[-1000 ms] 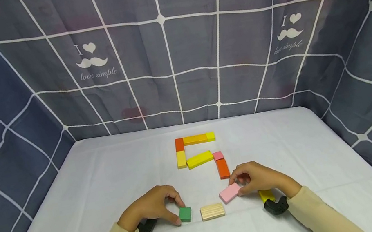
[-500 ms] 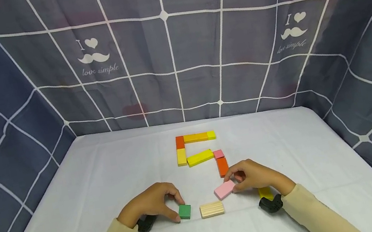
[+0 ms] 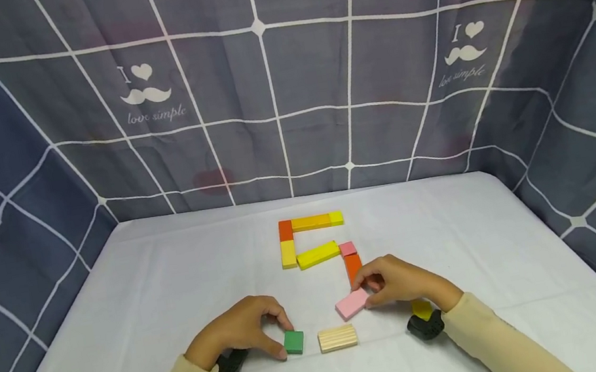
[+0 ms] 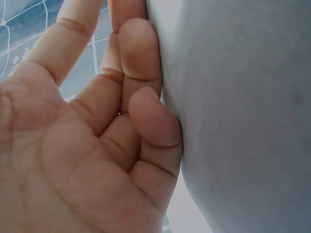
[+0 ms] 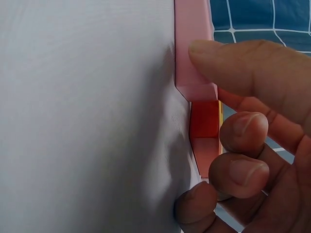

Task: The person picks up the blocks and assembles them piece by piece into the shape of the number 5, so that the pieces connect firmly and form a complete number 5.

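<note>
My right hand (image 3: 397, 281) pinches a pink rectangular block (image 3: 351, 304) between thumb and index finger, close to the tabletop. In the right wrist view the thumb presses on the pink block's (image 5: 192, 58) side, with the other fingers curled below. The pink block's far corner lies by the near end of an orange-red block (image 3: 353, 269), which the fingertips partly cover. My left hand (image 3: 242, 330) has thumb and index finger at the edges of a small green block (image 3: 294, 342). In the left wrist view the left hand's (image 4: 87, 145) other fingers rest curled against the white cloth; the green block is hidden there.
A plain wooden block (image 3: 337, 338) lies between the hands. Beyond them, a bent line of blocks includes a yellow block (image 3: 318, 255) and a small pink one (image 3: 347, 248). Another yellow block (image 3: 422, 308) is partly hidden under the right wrist. A grey checked curtain (image 3: 303, 78) surrounds the table.
My right hand has slid the pink block left and slightly away from me, toward the near end of the orange-red block. The left hand and green block stay almost in place.
</note>
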A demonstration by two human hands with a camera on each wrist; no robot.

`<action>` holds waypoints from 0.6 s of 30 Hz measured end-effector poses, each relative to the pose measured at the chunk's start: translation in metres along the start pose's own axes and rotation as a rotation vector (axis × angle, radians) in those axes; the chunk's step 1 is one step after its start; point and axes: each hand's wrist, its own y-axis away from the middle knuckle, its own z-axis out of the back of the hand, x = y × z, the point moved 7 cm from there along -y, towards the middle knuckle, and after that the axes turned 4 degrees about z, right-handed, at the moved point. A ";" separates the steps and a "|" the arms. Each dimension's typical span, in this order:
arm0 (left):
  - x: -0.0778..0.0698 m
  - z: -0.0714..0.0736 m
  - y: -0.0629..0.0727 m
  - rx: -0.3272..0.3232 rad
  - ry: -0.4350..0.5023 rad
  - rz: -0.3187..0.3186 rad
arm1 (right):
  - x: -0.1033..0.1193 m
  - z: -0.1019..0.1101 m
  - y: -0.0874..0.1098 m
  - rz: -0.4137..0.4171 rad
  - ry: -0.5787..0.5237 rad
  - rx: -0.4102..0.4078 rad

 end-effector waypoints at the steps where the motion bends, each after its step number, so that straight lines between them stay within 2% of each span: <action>1: 0.001 0.000 0.000 0.000 0.003 0.003 | 0.000 -0.001 -0.001 -0.002 0.002 0.001; 7: 0.006 -0.002 -0.002 0.004 0.009 0.013 | -0.005 -0.003 -0.004 -0.007 0.015 0.011; 18: 0.007 0.003 -0.001 0.006 -0.008 0.019 | -0.001 -0.001 -0.010 -0.008 0.006 0.006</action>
